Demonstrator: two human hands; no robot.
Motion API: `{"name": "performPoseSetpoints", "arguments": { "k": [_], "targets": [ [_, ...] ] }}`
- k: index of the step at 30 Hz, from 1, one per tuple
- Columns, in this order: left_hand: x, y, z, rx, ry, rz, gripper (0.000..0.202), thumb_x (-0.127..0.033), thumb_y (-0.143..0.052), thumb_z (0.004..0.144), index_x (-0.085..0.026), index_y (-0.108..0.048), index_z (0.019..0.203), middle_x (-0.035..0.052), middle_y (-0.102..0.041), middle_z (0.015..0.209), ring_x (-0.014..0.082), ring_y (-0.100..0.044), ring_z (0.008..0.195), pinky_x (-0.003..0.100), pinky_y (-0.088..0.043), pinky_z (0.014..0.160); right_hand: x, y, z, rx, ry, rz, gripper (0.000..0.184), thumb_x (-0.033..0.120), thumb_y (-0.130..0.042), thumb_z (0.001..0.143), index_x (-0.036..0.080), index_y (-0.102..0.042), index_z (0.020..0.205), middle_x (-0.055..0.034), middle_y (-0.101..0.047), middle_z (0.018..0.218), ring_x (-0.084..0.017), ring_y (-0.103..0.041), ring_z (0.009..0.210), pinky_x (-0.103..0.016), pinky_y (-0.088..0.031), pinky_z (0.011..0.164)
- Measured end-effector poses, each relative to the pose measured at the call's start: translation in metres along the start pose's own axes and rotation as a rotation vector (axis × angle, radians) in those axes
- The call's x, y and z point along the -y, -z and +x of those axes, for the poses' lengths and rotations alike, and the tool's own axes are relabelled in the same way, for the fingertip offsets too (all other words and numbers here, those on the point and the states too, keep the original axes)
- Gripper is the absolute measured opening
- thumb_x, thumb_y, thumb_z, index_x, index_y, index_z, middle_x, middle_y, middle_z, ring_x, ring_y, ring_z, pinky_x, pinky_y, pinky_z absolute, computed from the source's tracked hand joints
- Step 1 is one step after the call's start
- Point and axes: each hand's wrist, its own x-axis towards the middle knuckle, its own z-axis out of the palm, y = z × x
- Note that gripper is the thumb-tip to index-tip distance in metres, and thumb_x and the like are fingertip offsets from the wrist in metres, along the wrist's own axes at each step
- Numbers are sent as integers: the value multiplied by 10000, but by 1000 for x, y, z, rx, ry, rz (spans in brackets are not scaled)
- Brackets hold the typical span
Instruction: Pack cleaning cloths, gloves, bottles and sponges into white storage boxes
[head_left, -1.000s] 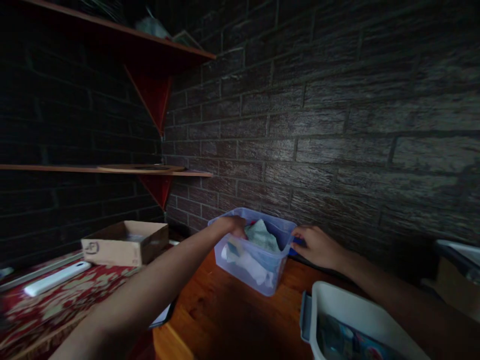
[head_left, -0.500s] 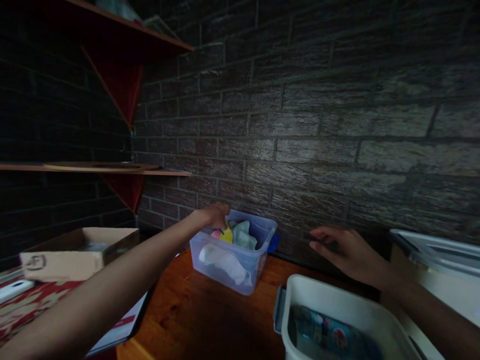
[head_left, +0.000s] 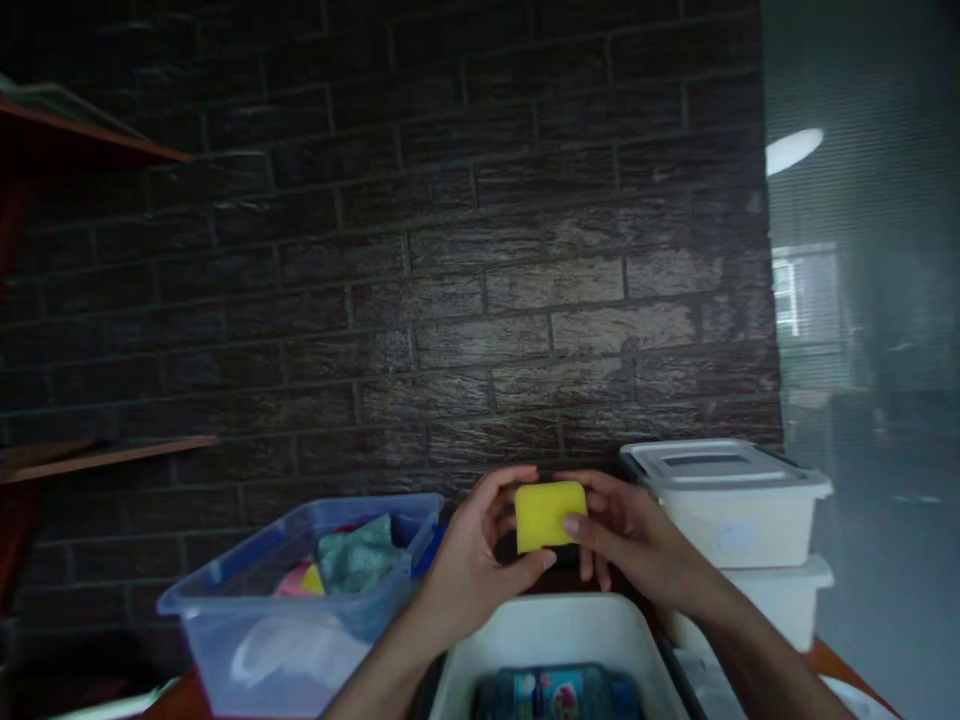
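A yellow sponge (head_left: 549, 514) is held up in front of the brick wall by both of my hands. My left hand (head_left: 472, 565) grips its left and lower edge with thumb and fingers. My right hand (head_left: 626, 535) pinches its right side. Both hands hover above an open white bin (head_left: 551, 632) with a blue-labelled bottle (head_left: 551, 692) lying in it. To the left stands a clear blue plastic bin (head_left: 225, 610) holding cloths and coloured sponges (head_left: 352, 555).
Two stacked white lidded boxes (head_left: 731, 500) stand at the right, close to my right hand. A dark brick wall (head_left: 450, 250) runs behind everything. Wooden shelves (head_left: 97, 455) stick out at the left. A glass partition (head_left: 862, 350) fills the right side.
My left hand lifted the yellow sponge out of the clear blue bin and brought it right. My right hand came in and took hold too. The view swung right.
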Motion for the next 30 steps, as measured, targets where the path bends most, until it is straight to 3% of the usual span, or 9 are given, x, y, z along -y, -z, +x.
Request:
{"name": "performPoseSetpoints", "arguments": {
  "k": [2, 6, 10, 13, 16, 22, 26, 30],
  "targets": [
    [8, -5, 6, -17, -5, -95, 736, -232, -841, 775, -301, -468, 1405, 111, -516, 1423, 294, -562, 1270, 415, -500, 1034, -1, 9, -1, -16, 63, -27, 455, 333, -709, 923, 244, -542, 1336, -8, -675, 922, -103, -613, 616, -196, -482, 478],
    [21, -2, 12, -9, 72, -215, 456, -444, -654, 924, -226, -583, 1318, 139, -554, 1313, 315, -617, 1154, 451, -580, 897, -3, 24, -1, -38, 193, -141, 323, 245, -729, 910, 243, -639, 1220, -43, -701, 1026, -172, -674, 927, -292, -560, 801],
    [21, 0, 9, -16, 146, -186, 376, -346, -732, 884, -209, -638, 1221, 101, -612, 1179, 239, -657, 1015, 396, -572, 887, -2, 30, -3, -39, 327, -231, 305, 180, -691, 923, 267, -680, 1215, -98, -608, 1315, -242, -612, 1209, -378, -533, 985],
    [14, 0, 4, -15, 132, -184, 434, -254, -777, 848, -234, -608, 1247, 76, -650, 1120, 207, -665, 1000, 362, -540, 923, 1, 28, -6, 24, 314, -234, 388, 166, -751, 867, 277, -678, 1232, -107, -496, 1459, -271, -535, 1322, -416, -500, 1061],
    [7, 0, -2, -15, 70, -107, 533, -195, -783, 838, -269, -553, 1313, 76, -664, 1157, 210, -661, 1045, 351, -530, 940, 4, 24, -9, 73, 249, -169, 541, 189, -794, 833, 307, -623, 1332, -97, -432, 1528, -278, -513, 1348, -448, -463, 1109],
    [2, 4, -13, -36, 0, -5, 668, -106, -827, 769, -293, -556, 1350, 80, -649, 1255, 240, -629, 1152, 351, -515, 981, 0, 15, -10, 85, 110, -95, 609, 197, -802, 835, 330, -576, 1384, -60, -664, 1266, -226, -657, 1125, -427, -501, 1046],
    [-1, 6, -12, 4, 5, -111, 525, -85, -848, 731, -240, -677, 1203, 81, -652, 1205, 230, -657, 1068, 319, -548, 896, 0, 12, -8, 137, 108, 11, 572, 139, -819, 808, 324, -620, 1312, -44, -661, 1244, -218, -631, 1178, -377, -501, 1022],
    [-2, 4, -9, -6, -16, -223, 359, -67, -824, 752, -232, -749, 1062, 66, -645, 1189, 191, -658, 1017, 260, -552, 816, 1, 11, -5, 197, 160, 76, 531, 98, -818, 793, 283, -657, 1263, -63, -622, 1260, -228, -623, 1154, -412, -509, 1009]
  ]
}}
